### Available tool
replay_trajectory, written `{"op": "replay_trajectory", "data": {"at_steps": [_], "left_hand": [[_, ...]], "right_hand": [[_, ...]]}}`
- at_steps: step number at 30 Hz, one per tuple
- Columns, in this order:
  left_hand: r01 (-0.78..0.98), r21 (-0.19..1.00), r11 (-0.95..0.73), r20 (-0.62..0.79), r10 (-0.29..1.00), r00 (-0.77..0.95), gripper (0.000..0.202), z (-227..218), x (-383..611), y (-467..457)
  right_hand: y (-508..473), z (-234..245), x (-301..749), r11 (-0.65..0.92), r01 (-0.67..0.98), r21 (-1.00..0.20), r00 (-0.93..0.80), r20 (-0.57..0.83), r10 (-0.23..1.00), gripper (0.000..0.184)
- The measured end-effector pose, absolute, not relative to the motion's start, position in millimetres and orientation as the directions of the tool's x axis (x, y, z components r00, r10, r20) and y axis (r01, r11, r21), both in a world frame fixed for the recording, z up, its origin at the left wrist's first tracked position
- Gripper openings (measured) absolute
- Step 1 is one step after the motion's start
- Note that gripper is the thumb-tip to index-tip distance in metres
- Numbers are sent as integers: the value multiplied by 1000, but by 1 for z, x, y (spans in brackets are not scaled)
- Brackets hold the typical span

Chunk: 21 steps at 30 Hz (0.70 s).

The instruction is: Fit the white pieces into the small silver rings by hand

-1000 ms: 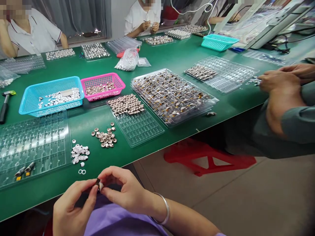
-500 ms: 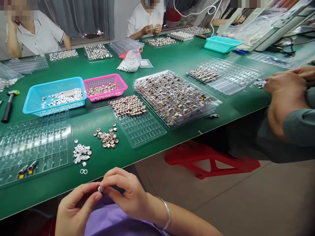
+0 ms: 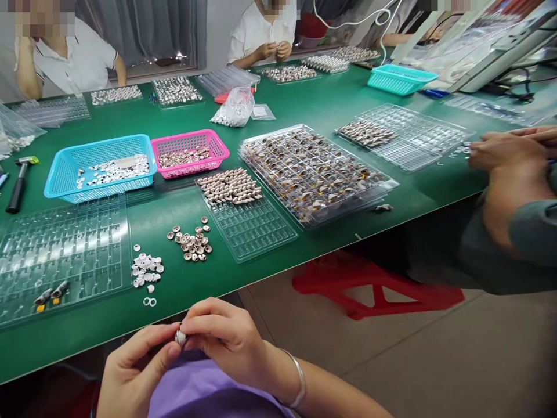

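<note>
Just past the table's front edge, my left hand (image 3: 137,363) and my right hand (image 3: 230,339) meet over my lap. Both pinch one small round part (image 3: 180,336), white with a dark, shiny rim. Fingertips cover some of it, so its exact kind does not show. Beyond the hands lie two thin white rings (image 3: 149,302), a small pile of white caps (image 3: 146,269) and a heap of brownish metallic cups (image 3: 195,246). On the left, a clear plastic tray (image 3: 93,238) bears two dark cylindrical pieces (image 3: 51,292) with orange tabs.
Blue basket (image 3: 102,191) and pink basket (image 3: 191,170) hold small parts. A half-filled tray (image 3: 256,226) and a stack of filled trays (image 3: 348,217) stand rightward. A hammer (image 3: 17,188) lies left. Co-worker's hands (image 3: 509,151) are at right; a red stool (image 3: 374,290) stands below.
The small part has turned in my fingers, showing more of its white face. My hands stay close together. The whole view has shifted slightly.
</note>
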<state>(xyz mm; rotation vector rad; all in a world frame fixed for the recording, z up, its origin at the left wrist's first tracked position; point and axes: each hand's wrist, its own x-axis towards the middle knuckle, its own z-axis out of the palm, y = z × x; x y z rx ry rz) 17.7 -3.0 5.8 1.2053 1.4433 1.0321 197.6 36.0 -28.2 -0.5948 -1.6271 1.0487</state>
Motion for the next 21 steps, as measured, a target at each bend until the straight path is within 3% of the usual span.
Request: {"op": "replay_trajectory", "data": {"at_steps": [9,21], "left_hand": [[226,965,132,-122,991,-59,18,2,15,-8],[382,921,-72,93,995,-36,17,0,14,-12]], "right_hand": [[35,-27,198,604,-11,-797,-285,582,762,17],[35,-25,200,640,17,-768,-297,607,737,18]]}}
